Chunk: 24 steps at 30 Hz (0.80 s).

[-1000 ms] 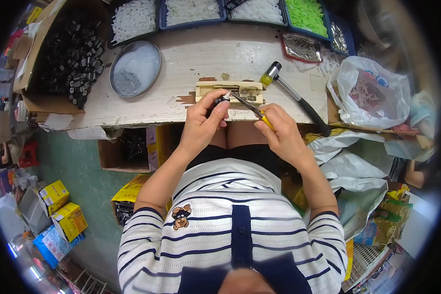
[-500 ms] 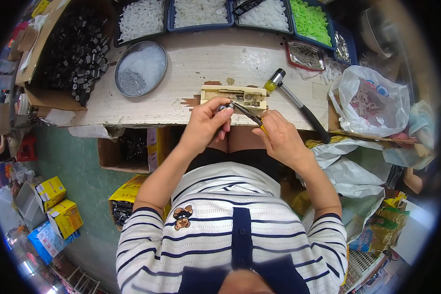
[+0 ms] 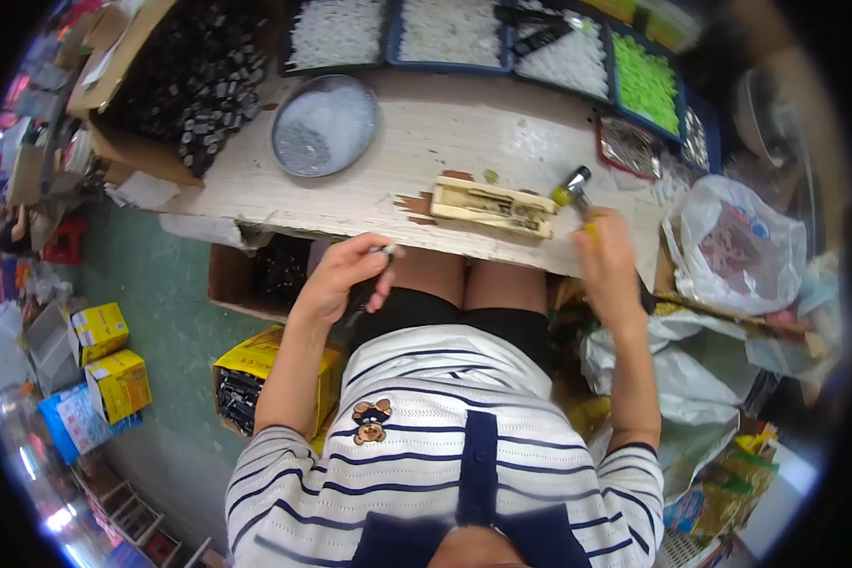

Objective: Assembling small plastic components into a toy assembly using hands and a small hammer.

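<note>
My left hand (image 3: 336,279) is raised off the table's front edge, thumb and forefinger pinching a small dark piece with a pale end (image 3: 386,251). Its exact kind is too small to make out. Over on the right, my right hand (image 3: 611,275) is closed and blurred, with the yellow handle of the pliers (image 3: 592,231) showing at its fingers. It covers part of a hammer (image 3: 572,187), whose yellow-and-black head shows beyond it. Between my hands, on the table, lies a cream-coloured block fixture (image 3: 492,208) with a slotted channel.
Trays of white pieces (image 3: 450,33) and green pieces (image 3: 646,85) line the back. A round metal pan (image 3: 324,128) and a carton of black parts (image 3: 213,104) stand left. To the right are a red tray of metal pins (image 3: 630,147) and a white plastic bag (image 3: 738,246).
My hands have parted: the left moved left with the small piece, the right moved right to the hammer with the pliers. The view has swung, shifting the table rightward.
</note>
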Available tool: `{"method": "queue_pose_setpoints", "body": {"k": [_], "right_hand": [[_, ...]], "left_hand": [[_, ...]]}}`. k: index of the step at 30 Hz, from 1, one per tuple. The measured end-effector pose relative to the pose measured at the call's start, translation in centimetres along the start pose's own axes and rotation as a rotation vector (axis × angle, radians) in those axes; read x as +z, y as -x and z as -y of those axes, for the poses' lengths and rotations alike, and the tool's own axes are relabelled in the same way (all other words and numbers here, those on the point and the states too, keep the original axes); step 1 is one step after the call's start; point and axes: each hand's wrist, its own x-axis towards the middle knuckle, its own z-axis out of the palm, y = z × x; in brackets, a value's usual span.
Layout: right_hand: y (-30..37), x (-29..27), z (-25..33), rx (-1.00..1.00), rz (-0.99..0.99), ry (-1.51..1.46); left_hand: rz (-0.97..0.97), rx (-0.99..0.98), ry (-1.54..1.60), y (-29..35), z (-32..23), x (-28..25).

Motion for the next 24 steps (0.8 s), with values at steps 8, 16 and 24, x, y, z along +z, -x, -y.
{"method": "queue_pose_setpoints", "body": {"k": [8,16,24], "right_hand": [[0.9,-1.0,-9.3,0.27,-0.188,0.432],[2.0,-0.6,-12.6,0.289,-0.159,0.608],[1.9,-0.5,-12.8,0.298,-0.177,0.673]], "left_hand": [[-0.609,0.893,-1.256,2.6,-1.6,-0.6],[-0.638,0.956,-1.474,2.6,-2.0,-1.0],[-0.629,0.938,-1.457,2.4,-1.6,-0.9]]}}
